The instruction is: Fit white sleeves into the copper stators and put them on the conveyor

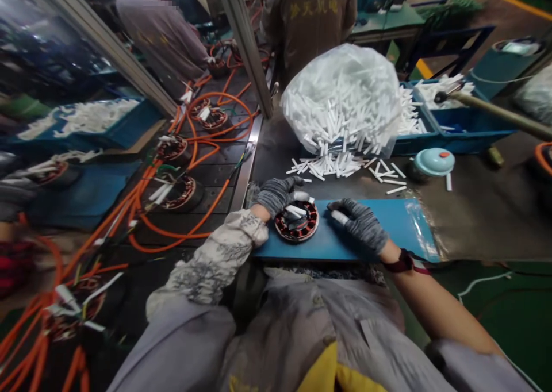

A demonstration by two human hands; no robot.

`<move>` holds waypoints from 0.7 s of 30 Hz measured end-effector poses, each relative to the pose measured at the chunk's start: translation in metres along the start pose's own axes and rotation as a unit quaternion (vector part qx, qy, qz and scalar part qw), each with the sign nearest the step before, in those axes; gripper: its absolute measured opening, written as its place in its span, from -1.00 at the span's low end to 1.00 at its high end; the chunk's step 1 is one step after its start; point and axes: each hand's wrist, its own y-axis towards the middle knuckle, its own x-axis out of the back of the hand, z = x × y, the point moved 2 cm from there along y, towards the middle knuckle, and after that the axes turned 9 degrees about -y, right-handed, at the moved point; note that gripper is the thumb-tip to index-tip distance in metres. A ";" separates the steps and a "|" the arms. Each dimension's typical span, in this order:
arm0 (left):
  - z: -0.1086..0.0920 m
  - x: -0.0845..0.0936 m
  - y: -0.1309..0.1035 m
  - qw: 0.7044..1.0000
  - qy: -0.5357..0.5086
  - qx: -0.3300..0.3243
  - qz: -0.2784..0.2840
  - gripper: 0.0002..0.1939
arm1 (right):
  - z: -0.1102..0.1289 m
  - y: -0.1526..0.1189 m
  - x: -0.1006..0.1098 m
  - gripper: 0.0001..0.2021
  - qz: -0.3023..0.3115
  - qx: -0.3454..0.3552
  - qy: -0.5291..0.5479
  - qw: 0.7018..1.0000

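The round coil [311, 225] lay on the blue mat [397, 222], your left hand [276, 198] nearer, at its far left edge, pinch unclear; your right hand [362, 225], fingers loosely curled, empty, was to its right.

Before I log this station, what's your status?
Left hand at edge of coil ring. Right hand apart. Ring on blue mat; white sticks on top.

Dark, kinda scuffed desk [478, 219]. There's a blue mat [379, 243] along the near edge with a copper-wound ring [308, 231] sitting on it. Behind that, loads of loose white sticks [330, 166] just scattered around, plus a little tub with a light-blue lid [434, 162]. Blue bins [476, 142] toward the back.
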 end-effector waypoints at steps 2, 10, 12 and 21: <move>0.003 0.000 -0.005 0.996 -0.043 -0.061 -0.052 -0.45 | 0.003 -0.001 0.000 -0.82 -0.023 0.005 -0.008 1.000; 0.022 -0.001 -0.041 0.932 0.003 -0.362 0.004 -0.67 | 0.035 -0.008 -0.022 -0.67 0.039 0.122 0.070 0.989; 0.021 -0.007 -0.042 0.927 0.007 -0.374 0.025 -0.62 | 0.037 0.000 -0.032 -0.69 0.072 0.090 0.124 0.986; 0.027 -0.009 -0.026 0.927 -0.138 -0.346 0.048 -0.67 | 0.026 0.034 -0.033 -0.65 0.217 0.031 0.239 0.946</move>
